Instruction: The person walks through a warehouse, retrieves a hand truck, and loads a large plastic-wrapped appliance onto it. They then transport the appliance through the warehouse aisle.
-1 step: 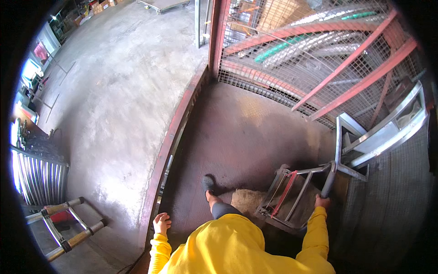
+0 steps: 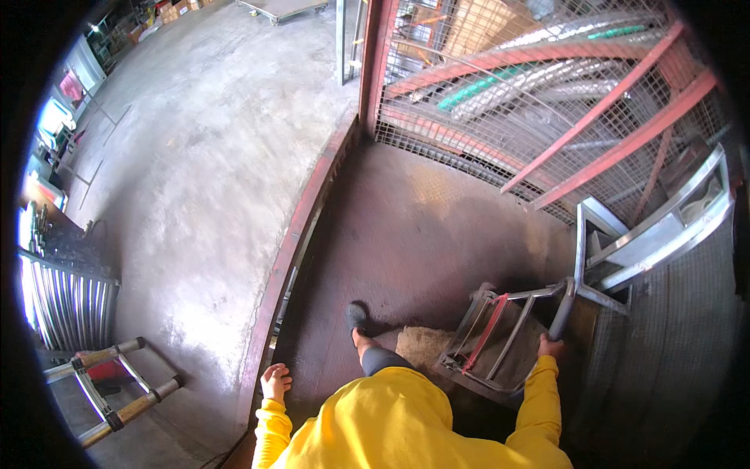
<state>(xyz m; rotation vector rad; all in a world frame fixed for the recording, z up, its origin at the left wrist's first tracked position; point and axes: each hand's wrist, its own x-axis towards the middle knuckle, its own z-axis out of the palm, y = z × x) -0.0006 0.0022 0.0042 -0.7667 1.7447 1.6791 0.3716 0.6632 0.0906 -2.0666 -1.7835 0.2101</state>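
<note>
My right hand [image 2: 551,345] is wrapped round the dark grip of a metal tube frame [image 2: 509,332] with crossbars and a red bar. The frame stands low on the right, and its lower end lies in shadow. My left hand [image 2: 276,383] hangs by the red steel edge [image 2: 269,313] with its fingers loosely bent and apart, holding nothing. Below me, one dark shoe [image 2: 357,315] rests on the reddish-brown metal floor [image 2: 406,242]. A tan, rough-looking patch [image 2: 424,346] lies between my leg and the frame.
Red-framed wire mesh [image 2: 539,117] closes off the far right, with curved pipes behind it. A bent silver metal frame [image 2: 656,234] leans at the right wall. On the left are a ladder [image 2: 117,391] and shiny tubes [image 2: 74,301]; a platform cart [image 2: 281,8] stands far off.
</note>
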